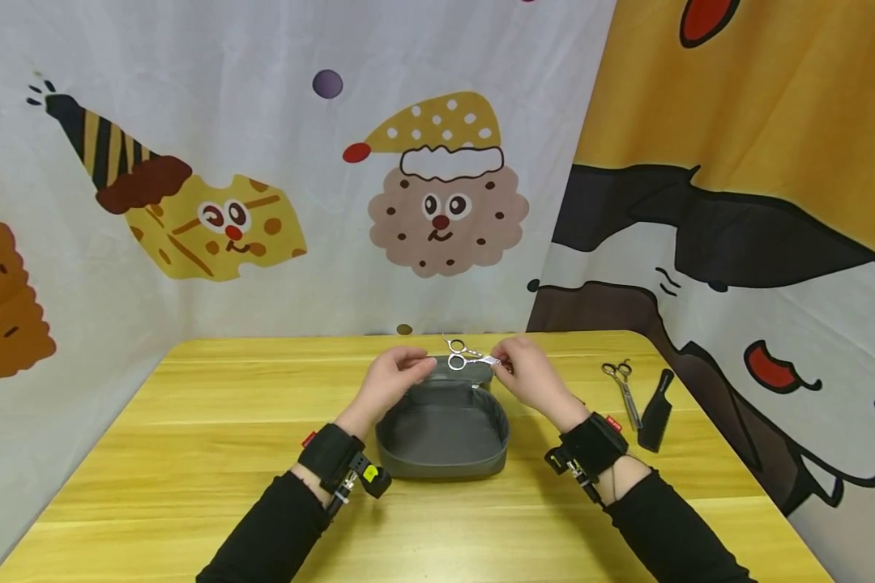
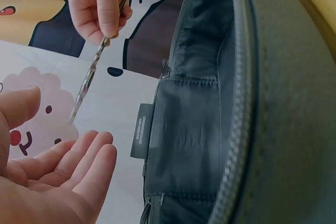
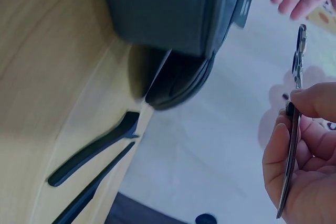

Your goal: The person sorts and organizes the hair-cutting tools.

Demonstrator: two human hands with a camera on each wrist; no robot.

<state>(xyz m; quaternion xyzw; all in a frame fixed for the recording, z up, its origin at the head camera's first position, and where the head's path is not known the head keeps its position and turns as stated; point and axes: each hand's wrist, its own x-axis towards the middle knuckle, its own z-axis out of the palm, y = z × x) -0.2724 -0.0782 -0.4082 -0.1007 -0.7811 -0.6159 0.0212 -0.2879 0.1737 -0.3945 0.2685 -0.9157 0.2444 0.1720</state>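
Note:
Over the far part of an open dark grey zip case (image 1: 445, 470), my right hand (image 1: 531, 374) pinches a pair of silver scissors (image 1: 458, 361) by the blade end. The finger loops point left. In the right wrist view, the thumb presses the scissors (image 3: 298, 72) against the fingers. My left hand (image 1: 394, 379) is held palm up with thumb and fingers apart, just short of the loops; the left wrist view shows a gap between this hand (image 2: 68, 177) and the scissors (image 2: 90, 77). A grey lining and a small side tag (image 2: 142, 129) show on the case.
To the right on the wooden table (image 1: 226, 453) lie a second pair of scissors (image 1: 627, 393) and a black comb (image 1: 656, 413), side by side. The case lid (image 1: 459, 370) is folded back behind its base. A curtain with cartoon prints (image 1: 262, 48) hangs behind the table.

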